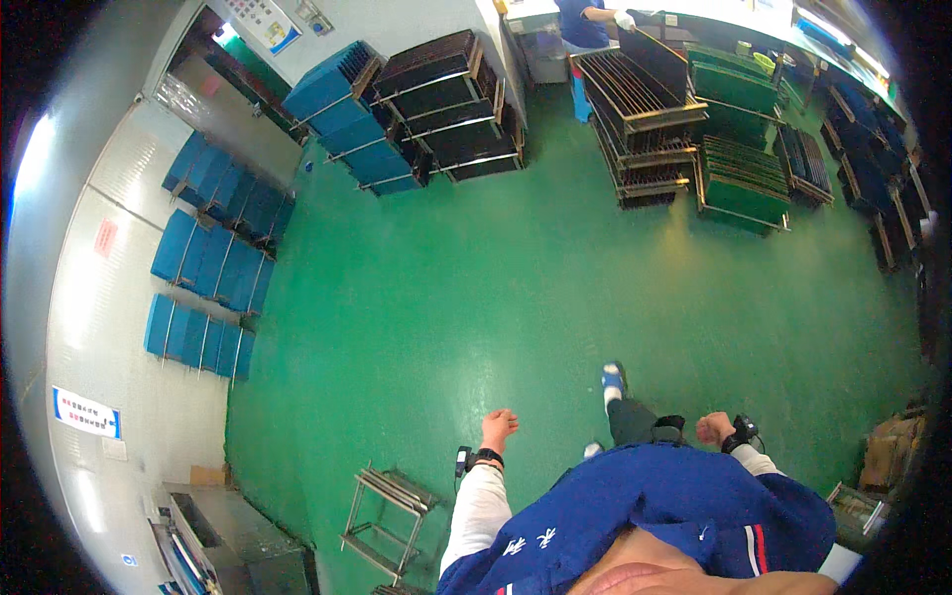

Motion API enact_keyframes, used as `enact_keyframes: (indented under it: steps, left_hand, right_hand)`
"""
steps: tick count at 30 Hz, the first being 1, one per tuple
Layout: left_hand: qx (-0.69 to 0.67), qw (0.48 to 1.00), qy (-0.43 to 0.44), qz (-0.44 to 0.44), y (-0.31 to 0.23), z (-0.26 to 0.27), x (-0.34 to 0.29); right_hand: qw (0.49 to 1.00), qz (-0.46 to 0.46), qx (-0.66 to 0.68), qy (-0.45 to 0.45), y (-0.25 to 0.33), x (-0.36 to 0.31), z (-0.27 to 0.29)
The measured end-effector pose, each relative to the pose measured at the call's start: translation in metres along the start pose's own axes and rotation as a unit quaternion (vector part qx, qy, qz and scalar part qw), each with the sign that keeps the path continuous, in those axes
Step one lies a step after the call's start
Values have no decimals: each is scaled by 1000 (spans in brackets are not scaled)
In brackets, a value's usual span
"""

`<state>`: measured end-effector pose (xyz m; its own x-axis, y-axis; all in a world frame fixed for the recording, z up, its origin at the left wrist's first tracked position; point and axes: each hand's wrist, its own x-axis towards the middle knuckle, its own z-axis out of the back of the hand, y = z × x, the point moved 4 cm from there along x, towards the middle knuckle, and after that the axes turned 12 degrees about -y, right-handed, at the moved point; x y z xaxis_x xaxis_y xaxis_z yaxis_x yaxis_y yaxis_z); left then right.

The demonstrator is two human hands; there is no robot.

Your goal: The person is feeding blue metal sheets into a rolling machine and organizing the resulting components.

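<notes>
My left hand [499, 427] hangs over the green floor [416, 317] with its fingers loosely bent and slightly apart, holding nothing. On the other side of my body, my right hand [712, 428] is curled closed, and no object shows in it. Each wrist carries a dark strapped device, the left one [478, 458] and the right one [742, 433]. Neither hand touches anything. Nearest to my left hand is a low metal rack frame [389, 516] on the floor. One of my feet, in a blue and white shoe [613, 378], is stretched forward.
Stacked blue racks [362, 119] and black racks [441, 109] stand at the far wall. More blue racks [213, 258] line the left wall. Ahead right, a gloved co-worker [585, 22] is beside black racks [645, 109] and green racks [744, 183]. Cardboard boxes [892, 451] sit at right.
</notes>
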<state>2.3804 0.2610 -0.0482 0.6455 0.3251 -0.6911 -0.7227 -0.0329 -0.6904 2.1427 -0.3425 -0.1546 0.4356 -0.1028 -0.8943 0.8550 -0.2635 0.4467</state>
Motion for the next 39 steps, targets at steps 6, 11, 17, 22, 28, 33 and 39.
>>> enact_keyframes:
  steps: [6, 11, 17, 22, 28, 33, 39]
  left_hand:
    - [-41, 998, 35, 18, -91, -64, 80]
    - [43, 991, 47, -118, -132, -47, 139]
    - [29, 996, 59, 65, -167, -52, 223]
    - [34, 993, 114, -11, -229, -46, 315]
    - [191, 938, 92, -274, -420, -50, 474]
    - [216, 933, 42, -285, -576, -73, 592]
    - [157, 937, 31, -310, -743, -132, 681]
  right_hand:
    - [996, -17, 11, -90, 169, 75, -40]
    - [995, 52, 21, -88, 364, 151, -97]
    - [993, 90, 76, -9, 577, 226, -192]
    - [978, 156, -65, -121, 677, 233, -295]
    - [982, 86, -104, -130, 705, 270, -342]
    - [991, 22, 6, -134, 777, 289, -370]
    - [993, 17, 28, -118, 858, 400, -365]
